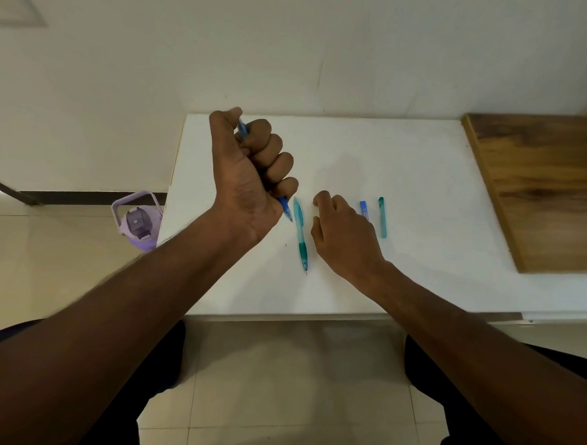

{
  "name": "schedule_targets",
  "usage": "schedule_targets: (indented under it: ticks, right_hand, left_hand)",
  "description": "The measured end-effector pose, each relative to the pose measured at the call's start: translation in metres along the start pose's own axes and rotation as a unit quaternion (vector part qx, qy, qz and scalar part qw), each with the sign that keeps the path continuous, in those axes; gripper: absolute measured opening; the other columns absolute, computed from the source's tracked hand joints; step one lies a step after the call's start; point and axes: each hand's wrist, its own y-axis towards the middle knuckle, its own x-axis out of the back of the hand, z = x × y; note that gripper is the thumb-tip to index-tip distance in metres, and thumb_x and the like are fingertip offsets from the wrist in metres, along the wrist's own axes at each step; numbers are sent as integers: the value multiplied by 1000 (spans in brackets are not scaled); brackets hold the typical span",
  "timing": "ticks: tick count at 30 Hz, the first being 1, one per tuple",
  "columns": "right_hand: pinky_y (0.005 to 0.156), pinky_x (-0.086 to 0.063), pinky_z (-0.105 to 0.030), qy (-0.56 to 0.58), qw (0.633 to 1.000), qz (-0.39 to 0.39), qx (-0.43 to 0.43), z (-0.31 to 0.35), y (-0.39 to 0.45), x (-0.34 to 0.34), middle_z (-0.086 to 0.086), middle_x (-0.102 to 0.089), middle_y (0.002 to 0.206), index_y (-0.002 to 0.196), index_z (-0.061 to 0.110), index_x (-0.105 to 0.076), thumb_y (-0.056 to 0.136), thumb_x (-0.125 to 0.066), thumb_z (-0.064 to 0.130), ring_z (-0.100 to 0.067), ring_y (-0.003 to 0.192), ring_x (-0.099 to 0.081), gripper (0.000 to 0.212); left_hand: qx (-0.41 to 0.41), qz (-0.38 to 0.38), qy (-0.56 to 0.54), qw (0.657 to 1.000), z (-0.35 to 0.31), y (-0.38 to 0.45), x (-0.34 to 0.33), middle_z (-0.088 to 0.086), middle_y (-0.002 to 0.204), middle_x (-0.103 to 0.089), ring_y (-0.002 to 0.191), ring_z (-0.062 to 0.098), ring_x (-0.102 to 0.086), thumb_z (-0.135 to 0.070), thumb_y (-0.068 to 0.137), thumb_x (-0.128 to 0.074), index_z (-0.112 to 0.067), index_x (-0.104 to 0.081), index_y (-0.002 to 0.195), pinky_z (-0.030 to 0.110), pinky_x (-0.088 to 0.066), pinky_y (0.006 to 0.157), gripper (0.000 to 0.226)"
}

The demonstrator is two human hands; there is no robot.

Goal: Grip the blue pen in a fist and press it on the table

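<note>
- The fingers (271, 155) of the left hand (250, 174) are curled tight in a fist around a blue plastic pen (287, 212). The pen's top pokes out by the thumb and its tip pokes out below the little finger. I think the fist keeps the pen from slipping.
- The left hand is lifted above the table, so the blue pen is in the air, not lying down.
- The right hand (346, 236) rests on the table with loosely bent fingers. It holds nothing I can see.
- A see-through teal plastic pen (300, 234) lies flat between the two hands, tip toward the person.
- A small blue pen cap (364, 209) and a teal pen cap (382, 217) lie just past the right hand, maybe pulled off the pens.
- All this sits on a flat white table (420, 180). A brown wooden board (539, 187) lies at its right edge.
- A purple water bottle (139, 222) stands on the pale tiled floor by the white wall.
</note>
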Motion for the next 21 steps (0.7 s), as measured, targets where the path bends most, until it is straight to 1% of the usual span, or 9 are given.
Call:
schedule_targets:
  ticks: [2,3,6,8,10,13,17,19,21]
  right_hand:
    - [56,-39,-22,-2,1000,-1,-1,0,-1,-1,3,-47,90,130,16,-52,106,-57,37,-15,60,-51,32]
    - [55,-39,-22,-3,1000,0,0,1,-1,-1,3,-47,90,130,16,-52,106,-57,37,-15,59,-50,32]
    - [54,-39,-22,-3,1000,2,2,1,-1,-2,2,-47,88,129,17,-50,105,-57,36,-15,57,-50,31]
    - [53,-39,-22,-1,1000,5,1,1,0,-2,1,-48,87,129,18,-49,105,-57,35,-15,56,-49,31]
    - [53,-39,-22,-2,1000,9,1,1,1,-1,1,-48,87,129,18,-48,105,-57,35,-15,56,-49,31]
    - [52,-39,-22,0,1000,11,2,1,2,-1,1,-48,86,128,19,-47,106,-56,35,-15,55,-47,28]
    - [52,-36,-21,5,1000,17,1,-1,3,-2,1,-49,86,127,19,-46,106,-56,35,-13,52,-41,28]
    - [54,-37,-21,8,1000,23,2,-2,3,-1,1,-52,89,128,19,-46,106,-55,35,-13,54,-43,28]
    - [59,-41,-21,17,999,32,-5,-2,4,2,0,-56,95,129,19,-48,106,-55,36,-15,62,-52,29]
  left_hand:
    - [5,3,-7,1000,0,0,0,-8,52,-12,49,13,-7,-48,103,-32,-26,-19,56,20,-15,43,54]
    - [5,5,-2,1000,0,0,0,-8,52,-12,49,13,-7,-47,103,-32,-26,-21,54,20,-16,43,55]
    - [1,8,14,1000,0,0,0,-10,47,-18,48,12,-9,-46,103,-31,-26,-26,50,19,-17,43,57]
    - [5,15,0,1000,0,0,0,-9,51,-13,49,13,-7,-48,103,-31,-25,-21,54,21,-14,44,55]
    - [5,23,-1,1000,-1,0,0,-7,54,-11,49,13,-7,-48,103,-30,-25,-21,54,21,-13,45,55]
    - [11,33,16,999,-1,0,0,-7,55,-10,49,13,-7,-46,104,-28,-25,-20,55,21,-14,45,54]
    - [28,49,-5,998,-2,0,1,-7,55,-10,50,13,-6,-50,103,-29,-25,-17,59,22,-10,46,52]
    - [24,46,7,999,-1,-1,0,-7,55,-10,49,13,-6,-49,104,-28,-25,-17,59,20,-13,45,52]
    - [22,44,18,999,-1,0,-1,-7,55,-10,49,13,-7,-48,104,-28,-25,-17,60,19,-15,44,51]
